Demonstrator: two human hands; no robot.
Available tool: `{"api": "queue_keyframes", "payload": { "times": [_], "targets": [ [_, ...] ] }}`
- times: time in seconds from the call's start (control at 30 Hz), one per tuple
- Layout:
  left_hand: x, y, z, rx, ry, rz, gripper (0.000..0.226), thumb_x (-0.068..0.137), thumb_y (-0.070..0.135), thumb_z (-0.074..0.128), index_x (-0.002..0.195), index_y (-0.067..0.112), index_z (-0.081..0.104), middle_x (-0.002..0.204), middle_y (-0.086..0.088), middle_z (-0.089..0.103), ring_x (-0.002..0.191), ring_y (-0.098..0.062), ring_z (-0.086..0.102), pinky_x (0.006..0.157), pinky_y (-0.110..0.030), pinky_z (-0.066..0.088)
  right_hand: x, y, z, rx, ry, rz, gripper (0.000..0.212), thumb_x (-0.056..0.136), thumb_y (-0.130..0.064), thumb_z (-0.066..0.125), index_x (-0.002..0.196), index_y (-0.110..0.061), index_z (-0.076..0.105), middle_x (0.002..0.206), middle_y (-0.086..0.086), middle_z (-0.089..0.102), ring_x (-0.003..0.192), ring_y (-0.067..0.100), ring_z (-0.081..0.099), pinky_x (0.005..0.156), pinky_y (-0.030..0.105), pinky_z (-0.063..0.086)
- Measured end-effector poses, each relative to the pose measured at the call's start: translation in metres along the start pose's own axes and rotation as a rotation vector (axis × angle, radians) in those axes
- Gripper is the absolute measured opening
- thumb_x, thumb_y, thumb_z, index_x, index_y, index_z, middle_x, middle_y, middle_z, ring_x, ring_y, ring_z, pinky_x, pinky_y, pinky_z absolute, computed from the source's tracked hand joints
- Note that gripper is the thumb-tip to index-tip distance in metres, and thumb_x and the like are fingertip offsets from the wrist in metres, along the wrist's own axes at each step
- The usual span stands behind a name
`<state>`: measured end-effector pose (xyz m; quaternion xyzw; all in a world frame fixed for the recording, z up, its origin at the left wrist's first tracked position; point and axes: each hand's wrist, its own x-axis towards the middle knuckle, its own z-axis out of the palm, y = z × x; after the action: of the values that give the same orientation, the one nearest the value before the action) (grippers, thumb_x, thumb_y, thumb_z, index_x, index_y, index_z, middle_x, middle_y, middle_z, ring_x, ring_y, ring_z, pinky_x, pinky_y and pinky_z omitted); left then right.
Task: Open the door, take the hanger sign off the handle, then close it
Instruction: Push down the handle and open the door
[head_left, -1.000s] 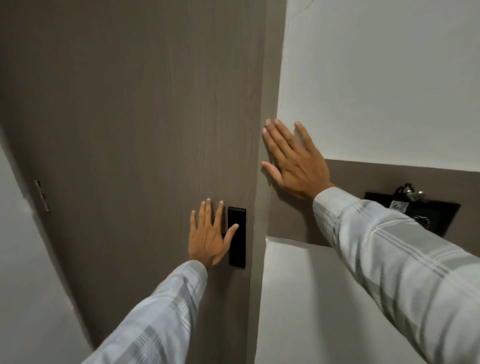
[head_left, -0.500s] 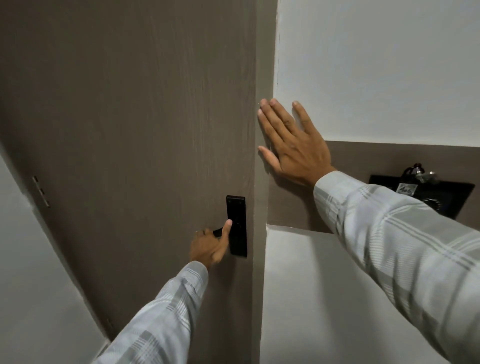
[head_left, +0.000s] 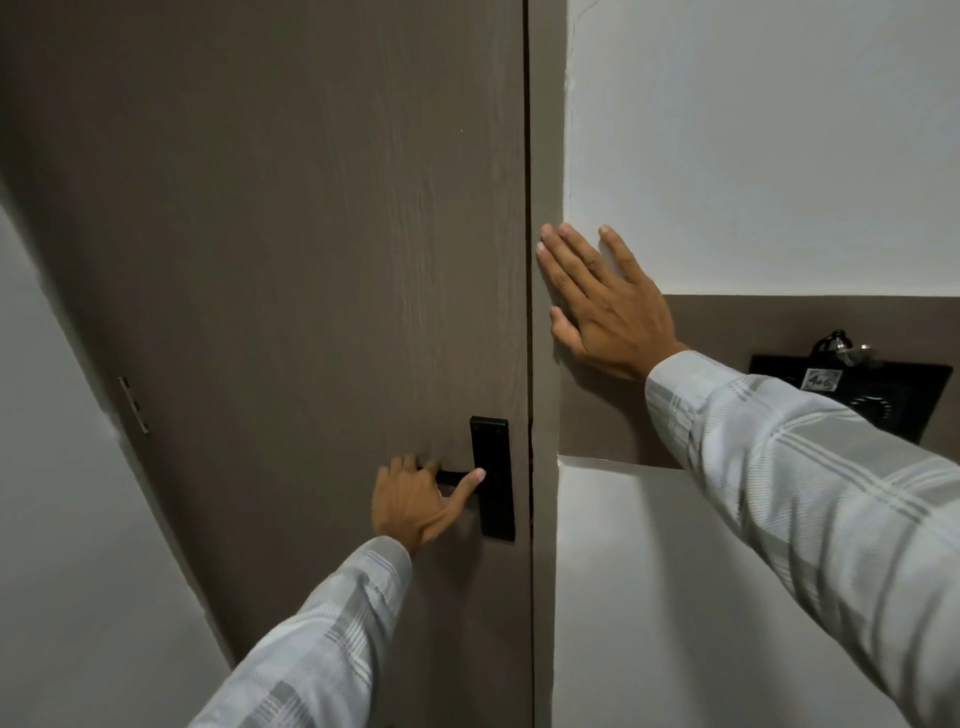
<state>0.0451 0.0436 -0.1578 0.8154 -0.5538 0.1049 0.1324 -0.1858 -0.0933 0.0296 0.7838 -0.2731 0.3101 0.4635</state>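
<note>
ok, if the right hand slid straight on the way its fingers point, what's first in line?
The right hand lies flat, fingers pointing up and left. Its fingertips already reach the frame strip; next would likely be the door edge across the seam, though depth is unclear.

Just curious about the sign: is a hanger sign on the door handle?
No: the left hand grips a bare black handle, with no sign hanging there.

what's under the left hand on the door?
The left hand is curled round the black lever handle, thumb on the black lock plate. The handle's outer end is covered by the fingers. No hanger sign shows.
</note>
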Motion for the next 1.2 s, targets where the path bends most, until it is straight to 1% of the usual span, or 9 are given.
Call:
{"api": "queue_keyframes", "payload": {
  "times": [0.27,0.4,0.53,0.63,0.77,0.87,1.0,1.1,1.2],
  "targets": [
    [-0.027,-0.012,-0.014,-0.053,0.005,0.035,0.089,0.079,0.085,0.013,0.122,0.026,0.064,0.124,-0.003,0.066,0.118,-0.024,0.055,0.097,-0.036,0.041,-0.006,-0.008,-0.008,0.101,-0.050,0.066,0.069,0.097,-0.034,0.033,0.157,-0.007,0.013,0.165,0.011,0.010,0.153,0.024,0.008,0.125,0.049,0.012],
    [-0.047,-0.015,-0.019,-0.075,0.019,0.014,0.100,0.074,0.089,0.008,0.135,0.025,0.056,0.137,-0.002,0.059,0.129,-0.024,0.050,0.103,-0.036,0.039,-0.016,-0.013,-0.006,0.156,-0.049,0.090,0.069,0.096,-0.032,0.036,0.156,-0.005,0.015,0.165,0.014,0.012,0.153,0.026,0.009,0.124,0.049,0.012],
    [-0.066,-0.023,-0.023,-0.181,0.018,-0.047,0.103,0.074,0.092,0.014,0.157,0.031,0.014,0.136,-0.010,0.059,0.122,-0.031,0.055,0.105,-0.041,0.043,-0.044,-0.027,-0.001,0.279,0.015,0.064,0.065,0.097,-0.030,0.039,0.155,-0.004,0.022,0.163,0.015,0.020,0.152,0.026,0.014,0.124,0.049,0.012],
    [-0.081,-0.031,-0.027,-0.258,0.059,-0.077,0.098,0.077,0.089,0.026,0.154,0.041,-0.012,0.139,-0.012,0.059,0.105,-0.033,0.066,0.101,-0.046,0.048,-0.073,-0.043,0.005,0.365,0.052,0.044,0.064,0.096,-0.028,0.043,0.153,-0.004,0.027,0.161,0.016,0.026,0.151,0.027,0.019,0.123,0.048,0.013],
    [-0.101,-0.036,-0.032,-0.207,0.145,-0.089,0.095,0.080,0.087,0.027,0.154,0.041,-0.011,0.141,-0.011,0.059,0.097,-0.034,0.070,0.100,-0.047,0.050,-0.105,-0.071,0.009,0.462,0.040,-0.036,0.066,0.090,-0.027,0.049,0.151,-0.006,0.034,0.158,0.016,0.033,0.150,0.028,0.023,0.122,0.050,0.015],
    [-0.114,-0.039,-0.037,-0.171,0.174,-0.121,0.089,0.084,0.083,0.021,0.156,0.036,-0.003,0.135,-0.016,0.063,0.104,-0.034,0.068,0.099,-0.047,0.050,-0.126,-0.098,0.008,0.657,-0.026,-0.043,0.070,0.087,-0.031,0.054,0.150,-0.007,0.037,0.159,0.014,0.033,0.150,0.027,0.024,0.123,0.049,0.018],
    [-0.141,-0.029,-0.049,-0.143,0.267,-0.206,0.086,0.088,0.076,0.016,0.157,0.025,0.011,0.128,-0.020,0.062,0.114,-0.037,0.060,0.101,-0.050,0.044,-0.153,-0.146,0.008,1.042,-0.259,0.066,0.077,0.085,-0.038,0.060,0.152,-0.010,0.034,0.160,0.008,0.032,0.151,0.022,0.021,0.122,0.045,0.025],
    [-0.161,-0.017,-0.062,-0.098,0.456,-0.238,0.085,0.093,0.071,0.013,0.157,0.016,0.015,0.163,-0.014,0.026,0.150,-0.031,0.025,0.119,-0.053,0.025,-0.170,-0.187,0.007,1.346,-0.643,0.182,0.090,0.083,-0.044,0.064,0.157,-0.020,0.017,0.164,0.002,0.020,0.151,0.018,0.014,0.121,0.042,0.021],
    [-0.178,-0.002,-0.076,-0.060,0.621,-0.177,0.076,0.098,0.061,0.018,0.156,0.011,0.016,0.166,-0.013,0.012,0.154,-0.024,0.010,0.123,-0.051,0.013,-0.176,-0.229,-0.002,1.674,-0.998,0.322,0.106,0.076,-0.038,0.076,0.157,-0.024,0.010,0.163,0.003,0.022,0.149,0.023,0.022,0.117,0.041,0.028]
  ]
}}
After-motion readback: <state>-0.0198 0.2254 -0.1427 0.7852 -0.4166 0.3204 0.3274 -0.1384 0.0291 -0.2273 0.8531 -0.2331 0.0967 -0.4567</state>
